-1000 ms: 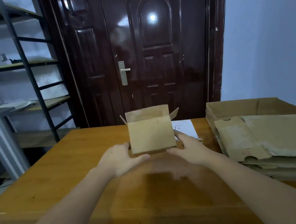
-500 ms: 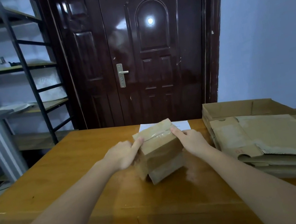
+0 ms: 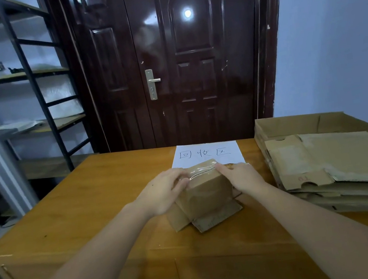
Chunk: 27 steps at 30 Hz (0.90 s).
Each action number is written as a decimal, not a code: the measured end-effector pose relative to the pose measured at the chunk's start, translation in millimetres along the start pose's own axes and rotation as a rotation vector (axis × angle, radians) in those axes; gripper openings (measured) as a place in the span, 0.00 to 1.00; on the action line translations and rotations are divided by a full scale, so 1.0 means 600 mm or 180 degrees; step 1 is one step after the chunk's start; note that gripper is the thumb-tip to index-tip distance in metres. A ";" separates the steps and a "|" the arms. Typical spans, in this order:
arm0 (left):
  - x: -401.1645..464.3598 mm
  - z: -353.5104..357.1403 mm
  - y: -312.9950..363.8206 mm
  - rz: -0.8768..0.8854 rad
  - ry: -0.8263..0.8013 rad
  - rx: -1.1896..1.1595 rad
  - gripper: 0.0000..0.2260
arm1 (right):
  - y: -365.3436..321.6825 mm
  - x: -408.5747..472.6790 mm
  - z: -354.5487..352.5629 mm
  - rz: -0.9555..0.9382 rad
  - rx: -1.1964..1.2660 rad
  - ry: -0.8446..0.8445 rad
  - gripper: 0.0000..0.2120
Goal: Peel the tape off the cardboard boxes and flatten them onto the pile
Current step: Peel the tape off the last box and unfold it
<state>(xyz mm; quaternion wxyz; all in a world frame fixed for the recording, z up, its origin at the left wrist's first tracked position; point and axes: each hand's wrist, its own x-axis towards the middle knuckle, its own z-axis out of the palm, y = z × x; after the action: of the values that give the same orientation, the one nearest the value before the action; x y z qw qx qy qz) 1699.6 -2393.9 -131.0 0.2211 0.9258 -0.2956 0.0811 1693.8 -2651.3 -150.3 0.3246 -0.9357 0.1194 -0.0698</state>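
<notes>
Head view: since half a second ago, box (image 3: 204,192) tipped taped face up on counter (image 3: 87,203), short of the pile (image 3: 341,162). Your left hand (image 3: 162,194) and right hand (image 3: 240,176) clamp its top corners. Pick a tape (image 3: 201,172) end loose, then peel low along the seam.

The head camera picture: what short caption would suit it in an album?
Two hands, left and right, grip a small taped cardboard box on a wooden table, beside a pile of flattened cardboard.
</notes>
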 end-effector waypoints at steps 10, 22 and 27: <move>-0.014 0.009 0.005 0.0247 0.0091 0.0797 0.23 | -0.032 -0.028 -0.032 -0.1816 -0.0377 0.0339 0.17; -0.009 0.063 0.052 0.1015 0.0608 0.1088 0.27 | 0.013 -0.093 -0.030 -0.2459 -0.1303 -0.0187 0.33; -0.013 0.073 0.064 0.0754 0.0396 0.0798 0.25 | 0.021 -0.104 -0.018 -0.2369 -0.1142 0.0016 0.32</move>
<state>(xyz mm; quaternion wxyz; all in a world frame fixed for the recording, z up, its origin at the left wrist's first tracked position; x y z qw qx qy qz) 1671.7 -2437.8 -158.0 0.1108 0.8980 -0.3759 0.1998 1629.2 -2650.4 -153.4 0.1087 -0.9565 -0.2161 -0.1628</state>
